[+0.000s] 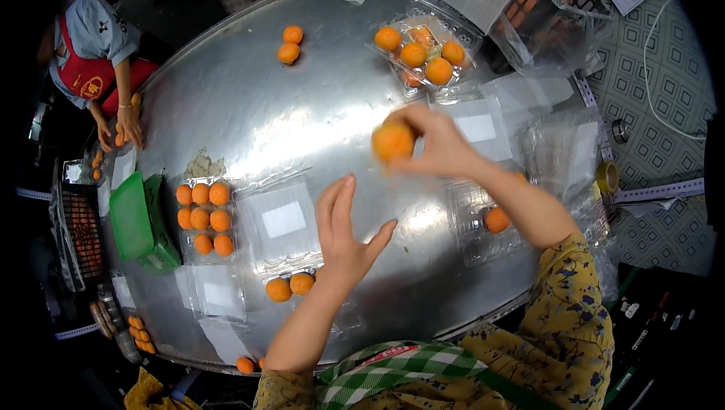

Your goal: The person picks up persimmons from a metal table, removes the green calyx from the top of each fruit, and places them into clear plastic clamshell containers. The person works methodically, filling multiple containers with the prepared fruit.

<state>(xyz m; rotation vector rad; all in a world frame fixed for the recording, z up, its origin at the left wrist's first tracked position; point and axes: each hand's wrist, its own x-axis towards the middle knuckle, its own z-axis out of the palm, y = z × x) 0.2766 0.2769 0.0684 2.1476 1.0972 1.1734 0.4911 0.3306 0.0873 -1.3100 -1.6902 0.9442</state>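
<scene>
My right hand (438, 142) is closed around an orange (392, 142), held above the middle of the metal table and slightly blurred. My left hand (343, 229) hovers over the table with fingers and thumb spread, holding nothing. Under my right forearm lies a clear plastic tray (472, 248) with an orange (497, 220) in it. Near my left wrist, a clear tray holds oranges (301, 283), partly covered by my arm. Farther left, a clear tray with a lid (274, 210) carries several oranges (199, 218) in rows.
Several oranges fill an open pack (413, 54) at the far right, beside a dark crate (596, 6). Two loose oranges (288, 53) lie at the back. A green bin (133, 217) stands at the left edge. A co-worker in a red apron (98, 78) handles fruit there.
</scene>
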